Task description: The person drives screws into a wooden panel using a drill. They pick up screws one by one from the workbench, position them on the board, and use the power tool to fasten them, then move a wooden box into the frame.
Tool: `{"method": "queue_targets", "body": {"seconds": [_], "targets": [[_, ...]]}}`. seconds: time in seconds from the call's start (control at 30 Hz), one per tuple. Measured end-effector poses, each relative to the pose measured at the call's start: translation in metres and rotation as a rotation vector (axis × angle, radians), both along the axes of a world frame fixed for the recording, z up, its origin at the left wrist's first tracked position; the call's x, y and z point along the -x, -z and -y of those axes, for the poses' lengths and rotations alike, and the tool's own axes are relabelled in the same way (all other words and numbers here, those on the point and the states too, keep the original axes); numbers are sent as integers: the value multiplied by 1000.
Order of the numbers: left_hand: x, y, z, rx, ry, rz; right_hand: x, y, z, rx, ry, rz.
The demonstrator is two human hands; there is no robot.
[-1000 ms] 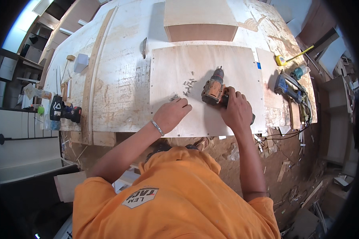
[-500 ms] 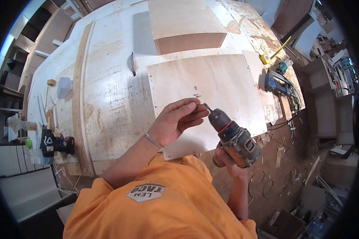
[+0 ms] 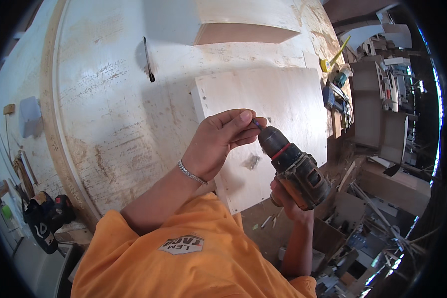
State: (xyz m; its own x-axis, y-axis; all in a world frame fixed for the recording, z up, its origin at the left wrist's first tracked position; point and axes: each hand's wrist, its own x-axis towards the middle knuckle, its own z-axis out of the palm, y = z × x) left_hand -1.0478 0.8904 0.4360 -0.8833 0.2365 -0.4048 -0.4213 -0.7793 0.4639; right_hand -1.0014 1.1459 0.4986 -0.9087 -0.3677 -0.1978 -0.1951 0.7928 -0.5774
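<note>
My left hand [image 3: 216,139], with a silver bracelet at the wrist, pinches at the tip of the bit [image 3: 257,124] on a black-and-orange drill [image 3: 298,176]; whatever small piece is between those fingertips is hidden. My right hand [image 3: 288,201] is wrapped round the drill's handle below its body, holding it with the nose pointed up and left. Under both hands lies a pale plywood panel [image 3: 283,99] with fastener holes along its edges. A small blurred pile of screws [image 3: 252,161] rests on the panel.
A plywood box [image 3: 246,32] stands at the back, a dark slender tool [image 3: 149,69] left of the panel. A second drill [image 3: 49,218], a translucent container [image 3: 31,116] and a long batten [image 3: 49,79] are leftward; a tape measure [image 3: 325,65] and nailer [image 3: 334,104] lie right.
The drill has been lifted off the panel and turned. My left hand has risen from the screw pile to the bit's tip. The whole view has also swung round.
</note>
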Motion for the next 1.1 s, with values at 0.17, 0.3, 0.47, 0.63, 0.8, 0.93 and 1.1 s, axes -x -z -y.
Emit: {"method": "queue_targets", "body": {"seconds": [0.17,0.3,0.47,0.63,0.8,0.93,1.1], "targets": [[25,24,31,-60,31,8,39,1,44,194,233,167],[39,40,30,-323,-113,120,91,-20,101,-21,142,185],[50,45,27,-499,-281,232,139,-34,145,-293,245,368],[57,40,28,-588,-368,319,166,-40,163,-294,264,458],[57,47,25,-644,-395,314,176,-45,172,-432,164,415],[35,47,32,-568,-266,290,185,-52,181,-557,95,411],[18,11,41,281,-631,-116,192,-47,183,-575,4,355]]}}
